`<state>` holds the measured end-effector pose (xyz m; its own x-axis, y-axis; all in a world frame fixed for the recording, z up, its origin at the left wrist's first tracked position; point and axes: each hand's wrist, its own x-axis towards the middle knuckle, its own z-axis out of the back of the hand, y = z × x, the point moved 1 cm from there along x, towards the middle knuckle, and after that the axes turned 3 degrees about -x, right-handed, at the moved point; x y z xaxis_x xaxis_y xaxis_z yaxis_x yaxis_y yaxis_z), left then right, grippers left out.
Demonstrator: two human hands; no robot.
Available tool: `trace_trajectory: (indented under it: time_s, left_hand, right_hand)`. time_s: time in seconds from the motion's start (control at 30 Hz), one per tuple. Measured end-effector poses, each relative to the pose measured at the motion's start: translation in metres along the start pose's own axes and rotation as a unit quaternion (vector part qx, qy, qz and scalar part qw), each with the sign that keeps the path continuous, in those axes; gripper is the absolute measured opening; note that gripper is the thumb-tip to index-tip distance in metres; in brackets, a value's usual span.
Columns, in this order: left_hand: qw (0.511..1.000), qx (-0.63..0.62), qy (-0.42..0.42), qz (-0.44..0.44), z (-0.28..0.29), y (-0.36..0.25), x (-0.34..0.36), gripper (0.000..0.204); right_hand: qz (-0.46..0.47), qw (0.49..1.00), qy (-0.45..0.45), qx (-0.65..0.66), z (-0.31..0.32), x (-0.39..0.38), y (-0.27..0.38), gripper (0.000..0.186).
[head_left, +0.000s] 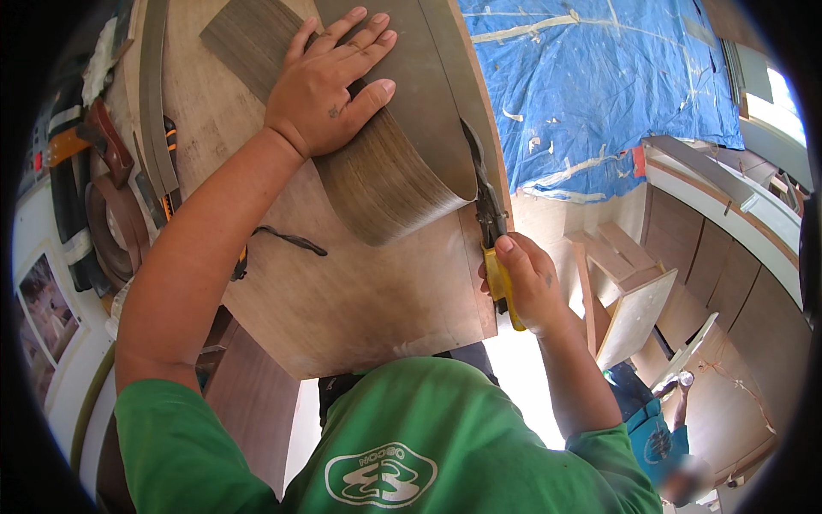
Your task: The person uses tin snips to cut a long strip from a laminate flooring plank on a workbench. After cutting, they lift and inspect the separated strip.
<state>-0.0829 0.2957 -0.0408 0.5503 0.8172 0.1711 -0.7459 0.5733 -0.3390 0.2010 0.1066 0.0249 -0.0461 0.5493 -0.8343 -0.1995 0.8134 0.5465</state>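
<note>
Workshop interior, cluttered and lit from the right side: one pale wooden work surface [360, 291], spread directly before me. Beyond its right edge, one blue tarp [591, 94], creased, with pale tape-like streaks; below that, one pale wooden box-like piece [638, 317] and, at lower right, one co-worker in a teal shirt [664, 441]. Along the left part of the surface, long narrow strips [154, 94], grey-brown, with an orange-and-black handle [170, 137] just beside them. Nearer me, one short dark twisted piece [295, 240], lying on the wood. Further left, one brown strap [110, 227], looped. Principal item: one wood-grain sheet [385, 184], lying aslant across the upper middle of the surface, its near right end curled upward. Behind the curl, a smooth grey-brown expanse [419, 73]; I cannot tell whether it joins the sheet. My left hand [330, 94]: palm down, fingers spread, pressing on the sheet, grasping nothing. My right hand [531, 278]: fingers wrapped round the yellow handles of one pair of snips [488, 210], dark blades pointing away from me, beside the curled end; whether they touch it, I cannot tell.
</note>
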Motion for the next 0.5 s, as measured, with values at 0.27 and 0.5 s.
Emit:
trace_trajectory:
  time_s: [0.27, 0.5]
  left_hand:
    - [1.0, -0.003, -0.005, -0.002, -0.0006, 0.0005, 0.0, 0.056]
    - [1.0, -0.006, -0.011, 0.004, -0.0053, 0.0015, -0.0022, 0.056]
  right_hand:
    - [0.008, 1.0, 0.0, -0.026, 0.0013, 0.0003, -0.0036, 0.059]
    - [0.012, 1.0, -0.005, -0.006, 0.0007, 0.0029, 0.0013, 0.055]
